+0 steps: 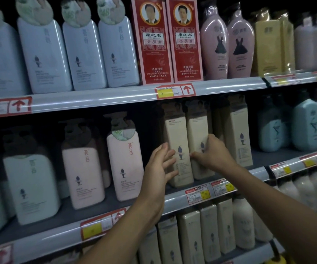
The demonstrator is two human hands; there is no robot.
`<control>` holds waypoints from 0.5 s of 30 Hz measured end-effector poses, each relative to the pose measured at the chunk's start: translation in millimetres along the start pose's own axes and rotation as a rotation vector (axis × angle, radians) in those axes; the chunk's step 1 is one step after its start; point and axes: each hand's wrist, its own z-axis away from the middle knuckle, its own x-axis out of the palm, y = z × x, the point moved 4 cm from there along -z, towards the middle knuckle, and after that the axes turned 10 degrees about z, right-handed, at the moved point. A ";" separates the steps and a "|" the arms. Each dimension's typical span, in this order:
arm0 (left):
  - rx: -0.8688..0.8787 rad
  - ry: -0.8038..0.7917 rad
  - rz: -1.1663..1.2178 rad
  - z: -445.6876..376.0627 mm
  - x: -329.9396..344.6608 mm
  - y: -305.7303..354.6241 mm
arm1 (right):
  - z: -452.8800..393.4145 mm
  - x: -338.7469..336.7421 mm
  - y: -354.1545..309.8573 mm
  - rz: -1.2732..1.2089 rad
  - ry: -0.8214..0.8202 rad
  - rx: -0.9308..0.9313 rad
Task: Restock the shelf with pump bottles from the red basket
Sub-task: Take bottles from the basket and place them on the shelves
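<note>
Two cream pump bottles stand side by side on the middle shelf (174, 197). My left hand (158, 168) lies with straight, spread fingers against the left face of the left cream bottle (177, 138). My right hand (212, 152) grips the right cream bottle (196, 130) near its middle, fingers curled round its right edge and thumb on its front. A third cream bottle (238, 130) stands just to the right. The red basket is out of view.
Pink (124, 162) and pale green (32, 187) pump bottles fill the middle shelf at left, blue ones (306, 124) at right. Red boxes (152, 40) and white and pink bottles line the upper shelf. More cream bottles (190, 237) stand on the lower shelf.
</note>
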 end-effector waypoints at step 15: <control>-0.003 0.166 0.063 50.1 -49.1 54.7 | 152.9 -28.3 -86.8 -0.090 0.129 -0.125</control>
